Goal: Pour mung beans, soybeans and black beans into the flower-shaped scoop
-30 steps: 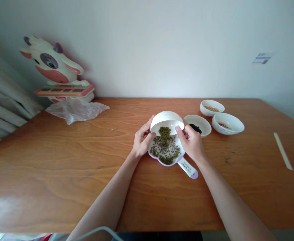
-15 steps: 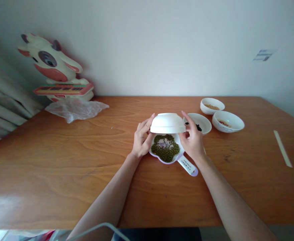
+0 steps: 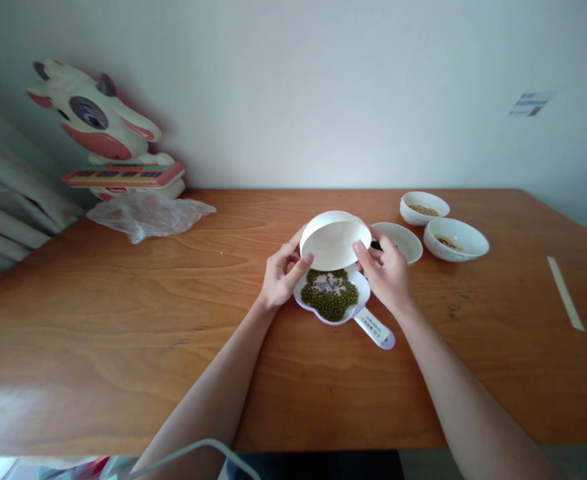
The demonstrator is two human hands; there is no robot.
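Between my two hands is a white bowl [image 3: 334, 243], tilted so its inside faces me; no beans show in it. My left hand [image 3: 283, 270] grips its left rim, the thumb over the front edge. On the right side my right hand [image 3: 386, 273] holds the rim the same way. Below the bowl a white and lilac flower-shaped dish with a handle [image 3: 376, 330] rests on the table, its far edge partly hidden by the bowl. Green mung beans [image 3: 331, 303] cover much of its bottom around a printed picture.
Behind my right hand stands a white bowl [image 3: 407, 243] with dark bits. Farther right are a bowl [image 3: 456, 240] with reddish pieces and one [image 3: 424, 207] with tan grains. A pale strip [image 3: 565, 293] lies right; a cow toy keyboard [image 3: 123, 175] and plastic bag [image 3: 151, 217] sit left.
The bowl in my hands has turned from upside down to tilted, its opening now towards me. My thumbs have come round onto its front rim.
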